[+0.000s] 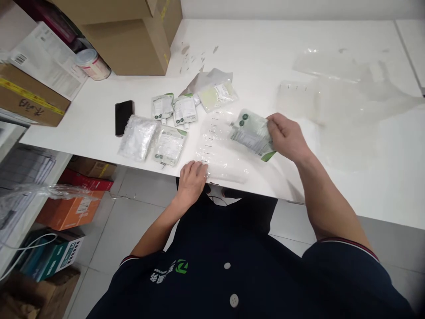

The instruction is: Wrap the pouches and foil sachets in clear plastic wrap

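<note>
My right hand [286, 136] grips the edge of a green-and-white pouch [251, 133], held over the right part of a clear plastic bag [221, 155]. Near the table's front edge, my left hand [194, 179] has its fingers closed on the lower left corner of that clear bag. To the left lie a wrapped pouch [171, 145], two spouted pouches [162, 107] [185, 110] and a folded clear wrap [138, 137]. A yellowish packet [217, 95] rests on a grey sheet [212, 77] behind the bag.
A black phone [124, 116] lies at the left. Cardboard boxes [133, 44] and a tin [93, 64] stand at the back left. More clear plastic bags [299, 99] are spread on the white table [252, 48] at the right. Shelves with boxes are at lower left.
</note>
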Demonstrator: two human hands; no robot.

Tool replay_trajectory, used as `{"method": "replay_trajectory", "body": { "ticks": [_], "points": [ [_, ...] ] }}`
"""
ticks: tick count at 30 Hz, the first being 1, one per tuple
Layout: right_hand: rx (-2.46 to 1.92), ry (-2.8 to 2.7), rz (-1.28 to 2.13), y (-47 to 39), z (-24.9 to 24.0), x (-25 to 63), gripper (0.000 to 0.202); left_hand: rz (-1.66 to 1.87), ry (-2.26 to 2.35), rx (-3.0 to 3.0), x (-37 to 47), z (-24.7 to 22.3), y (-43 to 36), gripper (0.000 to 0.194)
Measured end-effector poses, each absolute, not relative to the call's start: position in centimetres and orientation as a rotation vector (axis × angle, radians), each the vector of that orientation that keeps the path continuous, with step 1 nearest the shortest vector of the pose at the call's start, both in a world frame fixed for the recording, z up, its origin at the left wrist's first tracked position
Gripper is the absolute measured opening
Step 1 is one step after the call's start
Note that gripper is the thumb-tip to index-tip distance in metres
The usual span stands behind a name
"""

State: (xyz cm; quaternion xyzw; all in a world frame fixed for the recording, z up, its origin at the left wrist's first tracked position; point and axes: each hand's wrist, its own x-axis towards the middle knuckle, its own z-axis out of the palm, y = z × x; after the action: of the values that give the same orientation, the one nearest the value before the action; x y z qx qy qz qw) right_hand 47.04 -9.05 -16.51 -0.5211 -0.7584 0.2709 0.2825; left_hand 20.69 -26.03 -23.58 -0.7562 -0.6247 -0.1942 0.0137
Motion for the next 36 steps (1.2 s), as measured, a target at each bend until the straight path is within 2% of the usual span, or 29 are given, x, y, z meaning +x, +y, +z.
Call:
{"method": "replay_trajectory", "body": {
  "ticks": [6, 8, 11, 17, 21, 25, 27, 32, 34, 36],
  "points": [
    [-1.100, -2.083, 1.422, -10.5, -18.7, 41.3, 0.027, -1.013, -1.790, -2.418, 19.1, -26.6, -26.4, 0.030],
    [-1.061, -2.183, 1.471, -10.8, -19.7, 40.2, 0.028, -0.997, -1.786, -2.397, 19.1, -26.8, -26.7, 0.029],
    [-1.093, -2.439, 1.282, -10.9, -20.9, 39.4, 0.026, -0.907, -1.791, -2.324, 18.9, -27.0, -27.1, 0.024],
    [-1.181, -2.947, 0.633, -10.9, -21.2, 38.7, 0.028, -0.977, -1.776, -2.386, 17.8, -26.9, -26.2, 0.017],
    [-1.099, -3.037, 0.486, -11.3, -21.0, 38.7, 0.033, -0.994, -1.666, -2.598, 17.0, -26.6, -25.2, 0.016],
    [-0.989, -2.865, 0.262, -12.0, -21.3, 39.6, 0.036, -1.070, -1.495, -2.626, 16.8, -26.6, -24.8, 0.015],
    [-0.935, -2.715, 0.420, -12.4, -21.3, 40.6, 0.035, -1.144, -1.490, -2.641, 17.0, -26.5, -24.7, 0.013],
    [-0.768, -2.488, 1.264, -13.3, -20.0, 44.8, 0.044, -1.263, -1.656, -2.606, 18.1, -25.4, -24.7, 0.011],
    [-0.747, -2.556, 1.367, -13.9, -19.4, 46.2, 0.053, -1.363, -1.679, -2.522, 18.8, -25.0, -24.7, 0.008],
    [-0.779, -2.663, 1.274, -14.8, -19.3, 46.9, 0.072, -1.404, -1.736, -2.434, 19.5, -24.7, -24.5, 0.006]
  ]
}}
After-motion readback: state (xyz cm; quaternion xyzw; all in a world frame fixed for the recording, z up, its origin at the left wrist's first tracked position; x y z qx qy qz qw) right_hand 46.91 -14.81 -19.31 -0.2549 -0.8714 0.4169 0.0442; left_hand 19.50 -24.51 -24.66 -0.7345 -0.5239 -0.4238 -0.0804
